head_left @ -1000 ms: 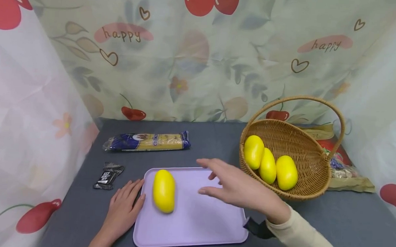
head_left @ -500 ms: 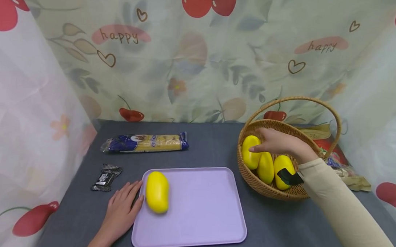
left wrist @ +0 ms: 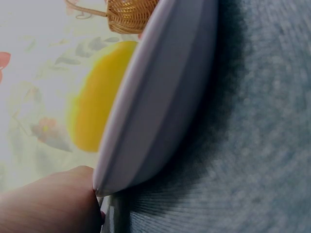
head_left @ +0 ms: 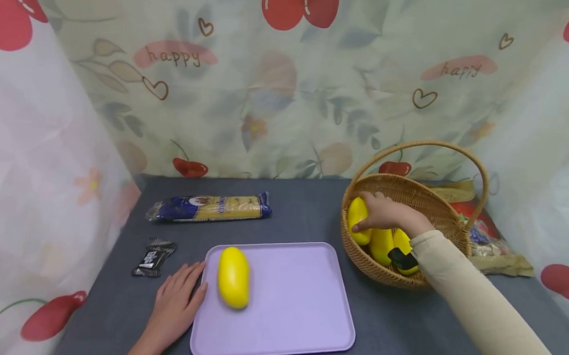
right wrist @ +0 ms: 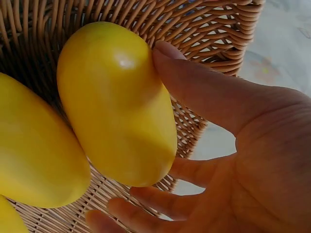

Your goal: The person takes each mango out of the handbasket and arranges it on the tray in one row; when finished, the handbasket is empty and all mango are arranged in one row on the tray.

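In the head view, my right hand (head_left: pixel 385 213) reaches into the wicker basket (head_left: pixel 377 272) and grips the leftmost yellow mango (head_left: pixel 357 216). The right wrist view shows the thumb (right wrist: pixel 199 85) against one side of this mango (right wrist: pixel 114 102), with the fingers spread round its other side and end. Two more mangoes (head_left: pixel 381 247) lie beside it, partly covered by the hand and a black wrist strap. My left hand (head_left: pixel 176 301) rests on the table, fingertips at the left rim of the lilac tray (head_left: pixel 298 308). One mango (head_left: pixel 234 277) lies on the tray's left part.
A pasta packet (head_left: pixel 213 207) lies at the back left of the dark table. A small black wrapped snack (head_left: pixel 153 257) is left of the tray. Behind the basket lies another food bag (head_left: pixel 502 263). The basket's tall handle (head_left: pixel 427 143) arches above it, and printed curtains enclose the table.
My right hand has moved from above the tray to the basket on the right, then down onto the leftmost mango, taking hold of it. The left hand stays at the tray's rim.
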Motion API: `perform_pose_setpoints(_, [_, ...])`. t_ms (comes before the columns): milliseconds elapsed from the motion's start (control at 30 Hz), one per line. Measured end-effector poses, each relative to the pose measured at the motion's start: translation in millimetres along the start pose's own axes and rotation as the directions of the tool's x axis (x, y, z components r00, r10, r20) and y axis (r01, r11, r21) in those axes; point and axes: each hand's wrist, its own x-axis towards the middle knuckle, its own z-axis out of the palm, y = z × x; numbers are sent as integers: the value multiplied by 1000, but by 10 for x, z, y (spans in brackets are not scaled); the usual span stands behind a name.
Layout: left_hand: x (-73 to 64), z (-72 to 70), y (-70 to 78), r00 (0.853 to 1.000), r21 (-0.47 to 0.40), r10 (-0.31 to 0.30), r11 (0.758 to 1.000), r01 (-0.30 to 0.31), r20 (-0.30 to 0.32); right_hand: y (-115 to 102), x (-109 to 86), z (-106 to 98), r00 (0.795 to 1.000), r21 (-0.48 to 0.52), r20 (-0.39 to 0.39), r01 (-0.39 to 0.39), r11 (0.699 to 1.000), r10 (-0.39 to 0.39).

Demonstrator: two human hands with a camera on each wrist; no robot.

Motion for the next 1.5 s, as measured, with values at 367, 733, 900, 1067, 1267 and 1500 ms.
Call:
perform_pose_setpoints(367, [13, 6, 6, 1000, 6, 4, 1000, -4, 0, 17, -12, 27, 1000, 36, 9, 26, 999, -26])
perform_pose_setpoints(733, [17, 8, -2, 1000, 7, -9, 1000, 9, 14, 44, -8, 38, 999, 36, -20, 47, 998, -46])
perform_pose_setpoints(900, [20, 3, 3, 1000, 7, -16, 1000, 15, 21, 50, -12, 49, 998, 26, -35, 56, 998, -55])
perform_pose_setpoints(1067, [17, 11, -11, 1000, 6, -10, 1000, 10, 12, 36, -42, 41, 997, 37, -46, 59, 998, -57])
perform_pose_setpoints(1267, [12, 8, -3, 1000, 4, -15, 1000, 15, 13, 49, -99, 10, 996, 22, -61, 70, 997, -69])
perform_pose_setpoints(1500, [14, -8, 4, 1000, 9, -13, 1000, 13, 13, 23, -280, -108, 989, 51, -129, 82, 995, -75])
